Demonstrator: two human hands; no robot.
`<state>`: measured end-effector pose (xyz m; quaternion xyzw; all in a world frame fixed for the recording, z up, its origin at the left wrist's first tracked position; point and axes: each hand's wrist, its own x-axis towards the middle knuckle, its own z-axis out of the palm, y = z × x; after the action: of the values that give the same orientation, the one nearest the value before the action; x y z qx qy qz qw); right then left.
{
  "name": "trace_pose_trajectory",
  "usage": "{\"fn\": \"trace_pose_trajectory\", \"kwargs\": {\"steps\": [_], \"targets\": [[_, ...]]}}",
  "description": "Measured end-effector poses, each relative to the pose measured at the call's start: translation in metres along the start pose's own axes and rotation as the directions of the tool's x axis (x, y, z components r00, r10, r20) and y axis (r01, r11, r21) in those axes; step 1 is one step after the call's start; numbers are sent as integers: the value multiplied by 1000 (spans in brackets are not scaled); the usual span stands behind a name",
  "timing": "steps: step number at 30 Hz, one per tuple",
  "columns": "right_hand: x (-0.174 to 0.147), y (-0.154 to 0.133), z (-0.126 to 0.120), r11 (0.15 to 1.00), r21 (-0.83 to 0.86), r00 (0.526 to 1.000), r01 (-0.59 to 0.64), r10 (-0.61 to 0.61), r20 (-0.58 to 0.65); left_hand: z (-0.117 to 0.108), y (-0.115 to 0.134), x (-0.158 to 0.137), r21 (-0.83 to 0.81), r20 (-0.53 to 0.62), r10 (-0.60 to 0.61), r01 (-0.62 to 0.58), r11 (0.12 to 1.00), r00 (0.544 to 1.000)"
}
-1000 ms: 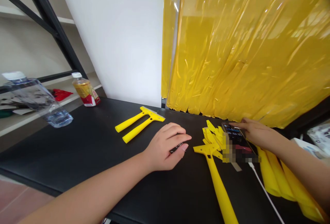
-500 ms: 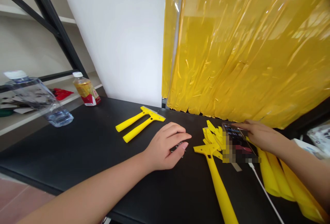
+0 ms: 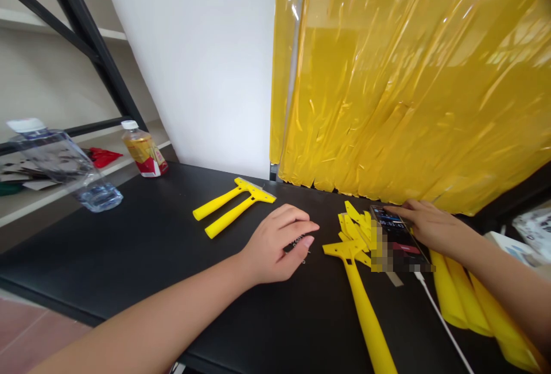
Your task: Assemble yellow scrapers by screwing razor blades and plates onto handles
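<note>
My left hand (image 3: 282, 243) rests on the black tabletop with its fingers gently curved and the thumb apart from them. White lettering on something dark shows in the gap by the thumb; I cannot tell what bears it. My right hand (image 3: 430, 223) reaches in from the right, its outstretched finger at the upper part of a phone (image 3: 398, 230) with a timer on its screen. Beneath and beside the phone are several yellow scrapers (image 3: 353, 230), heads piled together. One yellow scraper (image 3: 364, 299) lies apart, between my hands. Two more scrapers (image 3: 232, 213) lie side by side beyond my left hand.
A white cable (image 3: 443, 316) runs from the phone to the front edge. On the left stand a clear bottle (image 3: 99, 193) and a small drink bottle (image 3: 145, 153). Yellow plastic film (image 3: 408, 76) and a white panel (image 3: 206, 64) rise behind the black table (image 3: 142, 248).
My right hand has shifted slightly at the phone, and its finger lies a little lower on the screen. The timer has advanced. My left hand and the scrapers stay put.
</note>
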<state>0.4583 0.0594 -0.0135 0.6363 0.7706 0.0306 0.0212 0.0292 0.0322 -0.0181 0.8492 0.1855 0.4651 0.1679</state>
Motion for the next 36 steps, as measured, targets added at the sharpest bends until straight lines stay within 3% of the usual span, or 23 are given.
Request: {"fn": "trace_pose_trajectory", "kwargs": {"steps": [5,21,36], "targets": [[-2,6,0,1000,-15,1000,3,-3,-8,1,-3,1,34,-56,108,-107,994,993],[-10,-7,-3,998,-16,998,62,-62,-14,1,-2,1,55,-30,89,-87,995,996],[-11,-17,-12,1000,-8,1000,22,-22,-8,1,-1,2,59,-32,93,-91,994,995]]}}
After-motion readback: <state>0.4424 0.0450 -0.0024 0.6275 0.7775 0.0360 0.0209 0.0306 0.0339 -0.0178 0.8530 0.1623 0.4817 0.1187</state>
